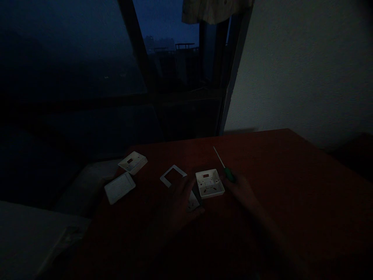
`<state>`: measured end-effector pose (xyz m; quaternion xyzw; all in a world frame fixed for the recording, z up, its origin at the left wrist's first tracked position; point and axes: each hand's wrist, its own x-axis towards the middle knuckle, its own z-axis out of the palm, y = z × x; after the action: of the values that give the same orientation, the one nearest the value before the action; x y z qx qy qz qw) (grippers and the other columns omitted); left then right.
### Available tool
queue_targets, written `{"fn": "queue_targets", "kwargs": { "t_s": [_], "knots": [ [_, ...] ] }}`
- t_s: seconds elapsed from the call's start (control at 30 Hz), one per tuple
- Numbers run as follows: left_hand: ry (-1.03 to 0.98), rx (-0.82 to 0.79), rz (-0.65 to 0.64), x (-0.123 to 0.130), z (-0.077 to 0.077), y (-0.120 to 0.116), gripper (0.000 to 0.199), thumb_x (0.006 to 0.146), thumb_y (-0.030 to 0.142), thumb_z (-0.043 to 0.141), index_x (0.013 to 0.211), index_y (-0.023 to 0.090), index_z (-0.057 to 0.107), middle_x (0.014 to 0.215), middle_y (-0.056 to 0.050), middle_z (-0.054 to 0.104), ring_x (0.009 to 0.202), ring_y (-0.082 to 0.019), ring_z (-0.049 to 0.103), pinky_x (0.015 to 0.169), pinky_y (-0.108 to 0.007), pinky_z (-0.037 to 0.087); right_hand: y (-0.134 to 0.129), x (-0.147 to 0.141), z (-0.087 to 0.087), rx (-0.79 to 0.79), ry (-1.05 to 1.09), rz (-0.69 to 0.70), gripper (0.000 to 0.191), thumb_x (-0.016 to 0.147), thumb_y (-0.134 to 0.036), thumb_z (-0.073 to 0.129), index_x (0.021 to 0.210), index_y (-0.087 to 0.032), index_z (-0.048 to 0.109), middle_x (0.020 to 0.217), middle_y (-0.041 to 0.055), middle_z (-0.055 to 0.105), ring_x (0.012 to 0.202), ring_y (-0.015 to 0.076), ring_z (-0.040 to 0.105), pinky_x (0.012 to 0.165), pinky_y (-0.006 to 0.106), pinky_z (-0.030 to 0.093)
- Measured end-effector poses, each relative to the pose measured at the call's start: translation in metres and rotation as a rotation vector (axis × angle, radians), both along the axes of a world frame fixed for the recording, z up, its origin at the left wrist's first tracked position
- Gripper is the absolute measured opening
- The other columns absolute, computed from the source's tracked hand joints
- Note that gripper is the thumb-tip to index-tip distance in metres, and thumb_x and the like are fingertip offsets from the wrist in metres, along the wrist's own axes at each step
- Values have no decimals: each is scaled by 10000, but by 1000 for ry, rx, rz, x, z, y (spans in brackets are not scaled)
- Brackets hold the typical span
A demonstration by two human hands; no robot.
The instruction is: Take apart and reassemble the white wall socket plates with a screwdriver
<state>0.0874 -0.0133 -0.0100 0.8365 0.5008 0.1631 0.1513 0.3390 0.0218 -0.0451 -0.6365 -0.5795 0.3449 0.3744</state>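
On the reddish surface [291, 175] in front of a dark window [101, 46], an open white box [210, 182] lies hollow side up between the two hands. The right hand [242, 189] has its fingers closed round the green handle of a screwdriver [229, 174], whose thin shaft points away from the person, over the surface and clear of the box. Its fingertips come very near the box's right wall; whether they touch it is too dark to tell. The left hand [180, 202] is curved over a small pale plate [192, 203] just left of the box, thumb and fingers apart; I cannot tell whether they grip the plate or only rest on it. Just beyond that hand lies a white frame [180, 171], and farther left sit a second white box [132, 162] and a flat white cover [120, 188] close together. The step in hand looks like handling the plate, with the screwdriver held ready but at work on nothing. As I judge it, the next move calls for a sure hold on the plate's edges and care that the right fingers do not nudge the open box.
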Motion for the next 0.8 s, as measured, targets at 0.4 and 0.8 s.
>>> {"fn": "queue_targets", "kwargs": {
  "t_s": [0.4,0.8],
  "knots": [
    [27,7,-119,62,3,48,781,709,395,730,1380,242,359,1395,-94,432,1249,-304,441,1038,-434,369,-1,4,3,-18,18,-117,353,777,-518,543,809,-171,607,679,18,612,615,165,540,535,246,391],
    [216,75,620,-46,32,107,654,844,597,511,1345,184,428,1291,-162,551,1155,-310,547,889,-376,451,0,6,1,-33,15,-159,360,776,-533,530,823,-183,601,688,11,576,630,167,523,547,251,400]
  ]
}}
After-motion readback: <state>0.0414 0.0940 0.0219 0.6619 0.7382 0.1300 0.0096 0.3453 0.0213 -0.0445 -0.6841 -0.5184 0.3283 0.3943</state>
